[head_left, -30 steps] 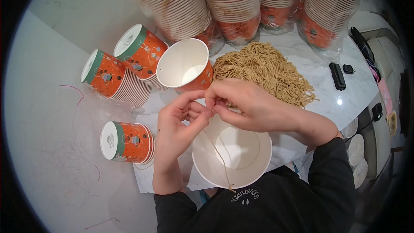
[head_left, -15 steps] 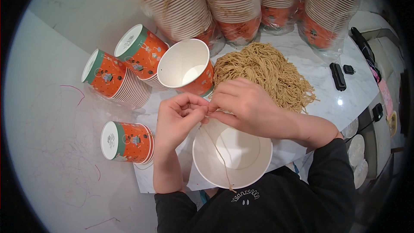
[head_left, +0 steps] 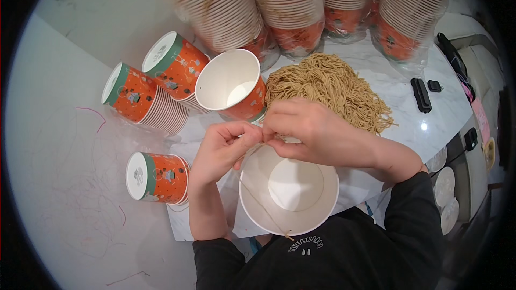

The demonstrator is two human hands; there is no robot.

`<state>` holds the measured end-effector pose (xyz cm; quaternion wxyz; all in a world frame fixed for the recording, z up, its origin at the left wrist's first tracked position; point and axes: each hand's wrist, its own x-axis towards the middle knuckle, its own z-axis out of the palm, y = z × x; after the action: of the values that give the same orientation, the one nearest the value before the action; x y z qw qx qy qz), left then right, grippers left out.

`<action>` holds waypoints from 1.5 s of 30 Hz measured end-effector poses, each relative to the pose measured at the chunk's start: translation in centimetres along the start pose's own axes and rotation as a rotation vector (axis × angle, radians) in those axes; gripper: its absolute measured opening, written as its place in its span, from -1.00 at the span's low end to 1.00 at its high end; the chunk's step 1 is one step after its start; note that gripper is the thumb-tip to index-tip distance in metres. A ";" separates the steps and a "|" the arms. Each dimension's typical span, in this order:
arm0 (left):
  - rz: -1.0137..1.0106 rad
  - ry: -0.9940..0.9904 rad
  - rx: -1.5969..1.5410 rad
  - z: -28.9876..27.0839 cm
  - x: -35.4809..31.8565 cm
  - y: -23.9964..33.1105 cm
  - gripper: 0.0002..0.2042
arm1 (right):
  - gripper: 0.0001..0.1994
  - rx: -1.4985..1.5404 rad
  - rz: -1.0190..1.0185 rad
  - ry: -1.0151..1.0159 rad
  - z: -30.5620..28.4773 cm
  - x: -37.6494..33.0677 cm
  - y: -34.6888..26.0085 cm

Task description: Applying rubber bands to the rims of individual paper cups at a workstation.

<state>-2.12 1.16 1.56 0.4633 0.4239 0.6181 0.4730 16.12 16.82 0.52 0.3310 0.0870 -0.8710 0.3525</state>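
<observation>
White marble counter [head_left: 70,193] was your worktop, loose threads scattered on its left part. Your left hand [head_left: 223,147] and right hand [head_left: 317,131] met above the white paper cup [head_left: 288,190] at your chest, fingertips pinched together on a thin tan string [head_left: 263,207] that ran down across the cup and over its near rim. Risk, as I judged it: the string could slip from the pinch, or a tug could tip the light cup off the edge. String pile [head_left: 328,88] lay just behind your right hand and could snag. Open orange cup [head_left: 232,86] lay tipped beside your left fingers, easy to knock. Lying cup stacks [head_left: 156,96], wrapped stacks [head_left: 290,11] behind, black remote [head_left: 421,95] well apart on the right.
</observation>
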 end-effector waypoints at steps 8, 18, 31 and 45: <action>-0.066 -0.030 -0.075 0.3 0.7 -0.1 -0.91 | -0.89 0.144 0.101 -0.029 -0.6 0.1 0.0; -0.010 0.107 -0.119 1.3 0.8 0.0 -0.90 | -0.88 -0.097 0.024 -0.002 0.2 -0.2 0.3; 0.508 0.568 0.526 3.9 0.2 -0.6 -0.88 | -0.90 0.153 0.211 0.026 0.7 0.2 0.8; 0.588 0.597 0.297 4.1 0.4 -0.9 -0.86 | -0.87 1.026 0.493 -0.009 0.8 0.7 1.7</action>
<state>1.74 2.17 0.14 0.0444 0.4886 0.6390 0.5925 14.45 17.59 -0.41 0.1502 0.0322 -0.5841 0.7970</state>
